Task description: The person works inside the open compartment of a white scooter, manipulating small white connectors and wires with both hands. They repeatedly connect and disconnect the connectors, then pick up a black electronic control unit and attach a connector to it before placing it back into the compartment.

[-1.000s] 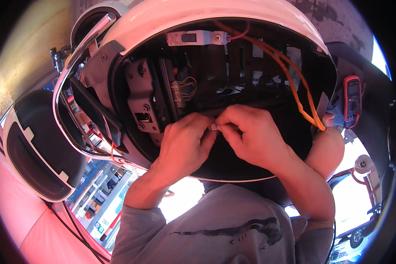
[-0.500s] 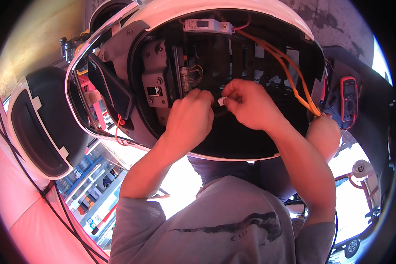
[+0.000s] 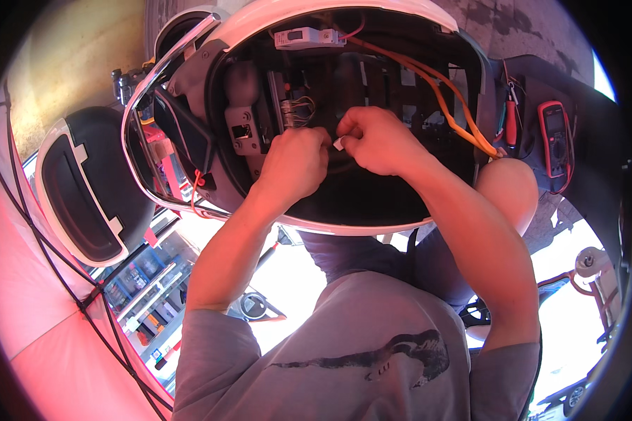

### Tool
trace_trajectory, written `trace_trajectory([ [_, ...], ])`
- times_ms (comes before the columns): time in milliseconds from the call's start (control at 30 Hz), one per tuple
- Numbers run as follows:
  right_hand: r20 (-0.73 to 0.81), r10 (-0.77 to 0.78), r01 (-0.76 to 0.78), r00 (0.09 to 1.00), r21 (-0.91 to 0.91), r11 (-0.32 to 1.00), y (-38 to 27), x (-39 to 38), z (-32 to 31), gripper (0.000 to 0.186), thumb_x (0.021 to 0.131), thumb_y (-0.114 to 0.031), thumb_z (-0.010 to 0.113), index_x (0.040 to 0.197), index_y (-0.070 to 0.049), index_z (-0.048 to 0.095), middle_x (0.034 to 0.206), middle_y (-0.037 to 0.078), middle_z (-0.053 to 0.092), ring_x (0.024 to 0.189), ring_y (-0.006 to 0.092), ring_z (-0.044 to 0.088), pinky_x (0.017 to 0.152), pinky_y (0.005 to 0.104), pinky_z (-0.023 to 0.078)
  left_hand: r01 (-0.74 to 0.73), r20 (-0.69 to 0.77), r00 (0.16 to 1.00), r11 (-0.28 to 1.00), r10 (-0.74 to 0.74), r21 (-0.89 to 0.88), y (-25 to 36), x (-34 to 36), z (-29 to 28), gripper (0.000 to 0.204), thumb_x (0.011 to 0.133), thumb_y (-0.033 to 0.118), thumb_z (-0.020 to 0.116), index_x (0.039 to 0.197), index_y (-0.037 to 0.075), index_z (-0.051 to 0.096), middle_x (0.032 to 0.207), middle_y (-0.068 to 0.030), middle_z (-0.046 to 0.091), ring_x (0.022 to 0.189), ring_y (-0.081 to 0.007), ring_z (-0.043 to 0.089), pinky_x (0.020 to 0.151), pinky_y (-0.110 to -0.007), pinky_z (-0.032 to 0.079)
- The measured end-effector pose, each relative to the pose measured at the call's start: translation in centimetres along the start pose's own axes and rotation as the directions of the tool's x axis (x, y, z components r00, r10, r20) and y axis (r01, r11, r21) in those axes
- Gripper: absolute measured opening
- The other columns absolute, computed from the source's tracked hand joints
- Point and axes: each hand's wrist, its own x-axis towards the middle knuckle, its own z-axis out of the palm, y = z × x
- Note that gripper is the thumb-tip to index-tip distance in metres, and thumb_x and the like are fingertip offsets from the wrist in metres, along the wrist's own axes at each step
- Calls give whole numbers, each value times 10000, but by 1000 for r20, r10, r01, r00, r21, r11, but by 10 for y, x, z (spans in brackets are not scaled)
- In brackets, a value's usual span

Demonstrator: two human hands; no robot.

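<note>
Both my hands are over the dark, open compartment (image 3: 372, 203) of a white-rimmed vehicle body. Between the thumb and fingertips of my right hand (image 3: 383, 144) is a small white piece (image 3: 339, 143), perhaps a connector; its exact kind does not show. Close to its left, my left hand (image 3: 295, 161) is closed with the fingertips pinched, and whatever they hold is hidden. Just beyond the left hand, thin wires (image 3: 302, 109) run from a connector block beside a metal bracket (image 3: 243, 130).
A white circuit breaker (image 3: 307, 38) sits at the compartment's far edge. Thick orange cables (image 3: 446, 105) run down its right side. Farther right lie a red multimeter (image 3: 557, 140) and a red-handled tool (image 3: 510, 121). A black, white-edged panel (image 3: 88, 186) stands at left.
The view has shifted, and the red-handled tool beside the multimeter now shows. My hands stay close together, both still pinched, the right one still on the small white piece.
</note>
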Motion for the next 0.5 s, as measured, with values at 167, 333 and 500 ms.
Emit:
trace_trajectory([
  [167,-10,-48,47,999,-5,999,2,0,1,183,871,-72,685,1031,16,704,934,125,746,853,225,720,783,356,557,-7,56,998,1000,8,-7,1,0,-4,173,857,76,627,972,-7,726,849,-229,717,859,-423,704,783,-471,556],
  [333,8,-20,20,1000,-2,1000,1,1,0,186,860,-76,697,1025,7,716,934,127,752,869,230,725,797,351,559,24,75,997,1000,-24,-9,3,0,-6,181,850,89,624,964,-11,722,827,-229,713,855,-415,708,785,-468,554],
  [500,5,-21,21,1000,1,1000,6,6,2,172,853,-71,705,1001,15,720,914,132,751,843,216,725,772,344,561,-16,18,1000,1000,16,19,2,-1,-1,157,844,107,630,931,6,714,809,-225,708,835,-411,708,771,-463,559],
])
